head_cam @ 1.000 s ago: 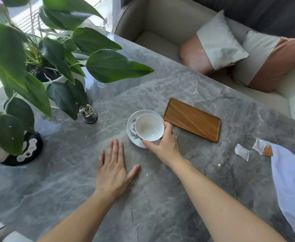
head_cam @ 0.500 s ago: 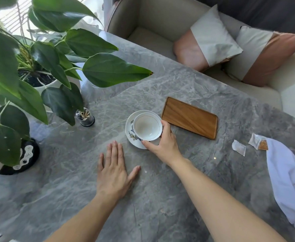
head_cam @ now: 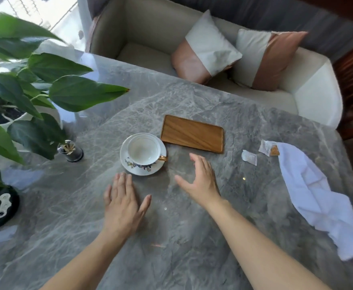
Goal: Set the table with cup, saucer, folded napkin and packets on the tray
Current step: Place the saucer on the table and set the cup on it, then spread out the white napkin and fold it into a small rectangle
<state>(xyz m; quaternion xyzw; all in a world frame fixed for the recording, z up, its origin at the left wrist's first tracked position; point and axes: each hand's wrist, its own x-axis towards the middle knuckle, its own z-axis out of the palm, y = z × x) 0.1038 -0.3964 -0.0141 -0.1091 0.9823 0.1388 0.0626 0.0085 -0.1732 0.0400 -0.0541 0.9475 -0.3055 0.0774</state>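
A white cup (head_cam: 143, 150) with a gold handle stands on a floral saucer (head_cam: 139, 167) on the grey marble table. Just right of it lies a bare wooden tray (head_cam: 192, 133). My right hand (head_cam: 200, 181) hovers open, a little to the right of the cup, touching nothing. My left hand (head_cam: 123, 204) lies flat on the table just in front of the saucer. Two packets, a white one (head_cam: 249, 157) and a white-and-brown one (head_cam: 269, 147), lie to the right of the tray. An unfolded white napkin (head_cam: 313, 195) lies crumpled at the right edge.
A large leafy potted plant (head_cam: 25, 101) fills the left side. A small toothpick holder (head_cam: 70, 151) stands left of the saucer, and a black dish (head_cam: 0, 208) sits at the far left. A sofa with two cushions (head_cam: 204, 51) is beyond the table's far edge.
My right hand has let go of the cup and drawn back to the right, fingers apart. The cup's gold handle now shows. The left hand stays flat.
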